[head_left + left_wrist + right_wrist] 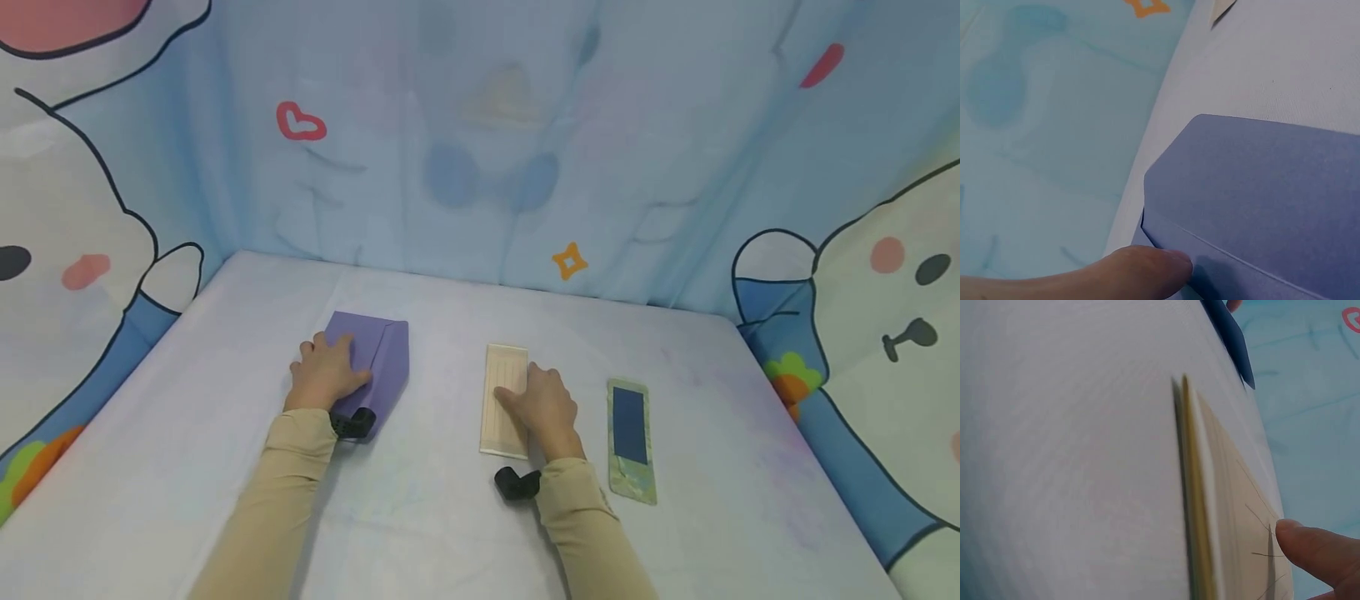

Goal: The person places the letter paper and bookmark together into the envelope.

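A purple paper envelope (390,358) lies at the left of the table, its flap spread to the right. My left hand (322,375) holds it by the left part, with the thumb (1163,270) on top beside the flap's fold and the other fingers at the left edge. Near the middle is a slim cream rectangular stack of cards (504,429) with thin lines on its face. My right hand (546,408) grips its right edge, thumb (1300,540) on the upper face; the other fingers are partly hidden in the right wrist view.
Right of my right hand lies a narrow green packet (632,479) with a dark blue panel. A white cloth (435,517) covers the table, and a printed blue curtain (645,142) hangs behind it. Black wrist cameras sit on both wrists.
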A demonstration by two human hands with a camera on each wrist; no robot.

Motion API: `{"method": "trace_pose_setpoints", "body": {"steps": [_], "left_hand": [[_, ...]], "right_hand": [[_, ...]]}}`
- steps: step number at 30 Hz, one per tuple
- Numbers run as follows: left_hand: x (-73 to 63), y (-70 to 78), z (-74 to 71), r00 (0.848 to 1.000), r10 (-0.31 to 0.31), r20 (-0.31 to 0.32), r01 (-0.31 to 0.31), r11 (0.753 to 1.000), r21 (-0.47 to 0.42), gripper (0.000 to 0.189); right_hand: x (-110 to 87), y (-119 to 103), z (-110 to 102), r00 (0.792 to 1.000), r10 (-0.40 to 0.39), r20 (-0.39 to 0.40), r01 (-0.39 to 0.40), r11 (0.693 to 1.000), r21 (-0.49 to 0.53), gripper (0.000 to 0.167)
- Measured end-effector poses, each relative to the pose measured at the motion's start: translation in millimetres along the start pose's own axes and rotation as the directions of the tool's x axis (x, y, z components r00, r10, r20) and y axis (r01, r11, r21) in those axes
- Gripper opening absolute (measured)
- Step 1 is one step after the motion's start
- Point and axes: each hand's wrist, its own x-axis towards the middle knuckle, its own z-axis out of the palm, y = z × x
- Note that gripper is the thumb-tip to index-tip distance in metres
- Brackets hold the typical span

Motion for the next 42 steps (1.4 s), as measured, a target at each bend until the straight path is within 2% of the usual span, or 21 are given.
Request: {"method": "trace_pose_setpoints", "body": {"steps": [10,16,27,42], "left_hand": [[-2.0,6.8,-0.6,1.000,-0.018,-0.004,0.018,1.000,-0.006,0.073],[-3.6,9.4,1.5,1.000,-0.018,0.009,0.018,1.000,0.006,0.075],[-3.4,11.8,2.5,1.000,-0.019,0.016,0.019,1.000,0.002,0.075],[-3.0,14.2,0.6,0.999,-0.028,0.036,0.027,0.999,0.021,0.072]], "right_hand": [[2.8,-1,4,1.000,-0.002,-0.020,0.002,1.000,0.002,0.072],[2.7,1,4,1.000,-0.002,-0.015,0.003,0.999,0.054,0.075],[5.1,1,-2,0.998,0.031,0.059,-0.040,0.985,0.166,0.074],[11.4,9,-12,0.991,-0.023,0.135,-0.012,0.968,0.251,0.056]]}}
